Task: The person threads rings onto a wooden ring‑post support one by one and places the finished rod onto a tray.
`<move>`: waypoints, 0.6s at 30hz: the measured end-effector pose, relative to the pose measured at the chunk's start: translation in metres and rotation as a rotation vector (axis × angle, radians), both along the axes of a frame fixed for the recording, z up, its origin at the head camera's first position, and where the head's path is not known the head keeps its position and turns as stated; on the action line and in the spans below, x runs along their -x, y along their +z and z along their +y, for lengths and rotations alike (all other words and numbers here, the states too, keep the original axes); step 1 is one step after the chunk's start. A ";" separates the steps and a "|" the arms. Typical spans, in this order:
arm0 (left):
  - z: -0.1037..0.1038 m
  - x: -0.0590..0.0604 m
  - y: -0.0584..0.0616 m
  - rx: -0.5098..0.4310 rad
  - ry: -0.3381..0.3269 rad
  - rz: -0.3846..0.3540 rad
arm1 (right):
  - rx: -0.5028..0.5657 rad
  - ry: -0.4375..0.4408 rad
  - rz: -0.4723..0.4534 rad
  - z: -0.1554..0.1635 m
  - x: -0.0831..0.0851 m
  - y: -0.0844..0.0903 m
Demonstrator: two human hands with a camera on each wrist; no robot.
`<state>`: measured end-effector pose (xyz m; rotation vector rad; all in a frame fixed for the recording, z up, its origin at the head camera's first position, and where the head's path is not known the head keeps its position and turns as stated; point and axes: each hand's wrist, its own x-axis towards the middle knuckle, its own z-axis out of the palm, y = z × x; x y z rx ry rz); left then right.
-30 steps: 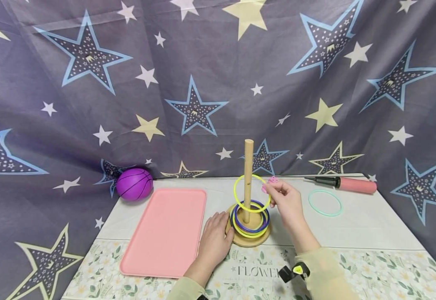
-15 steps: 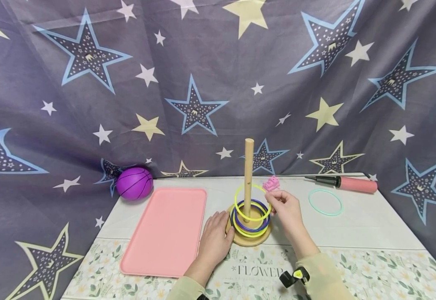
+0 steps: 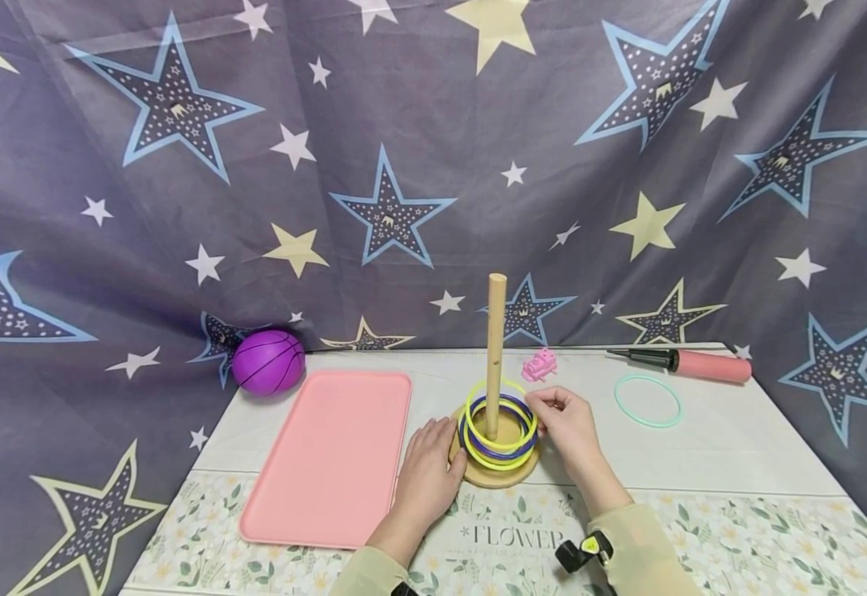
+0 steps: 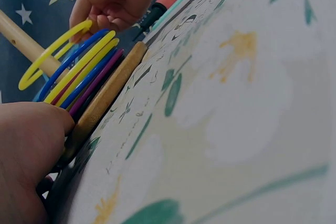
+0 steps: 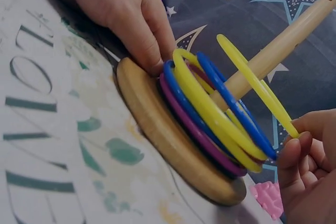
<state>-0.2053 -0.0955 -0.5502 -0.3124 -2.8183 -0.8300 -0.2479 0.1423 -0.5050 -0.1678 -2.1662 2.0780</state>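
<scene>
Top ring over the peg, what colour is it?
Yellow. The top ring, pinched by the right hand, shows best in the right wrist view.

"FLOWER" on floral mat

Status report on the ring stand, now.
Left hand braces wooden base. Right hand pinches yellow ring around peg, above stack. Nothing obstructing.

Pink tray left on white table. Purple ball at back left corner, against star-print backdrop. Small pink toy near back edge. Mint-green ring flat at right, pink air pump just behind it. Floral mat along front edge.
</scene>
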 end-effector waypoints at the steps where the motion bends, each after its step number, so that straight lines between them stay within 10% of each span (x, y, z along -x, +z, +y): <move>1: 0.000 0.000 0.000 0.000 0.001 -0.002 | -0.003 0.004 -0.002 0.000 0.000 -0.001; 18: 0.000 0.000 0.000 -0.013 -0.002 0.006 | -0.044 0.022 -0.011 0.003 0.002 -0.010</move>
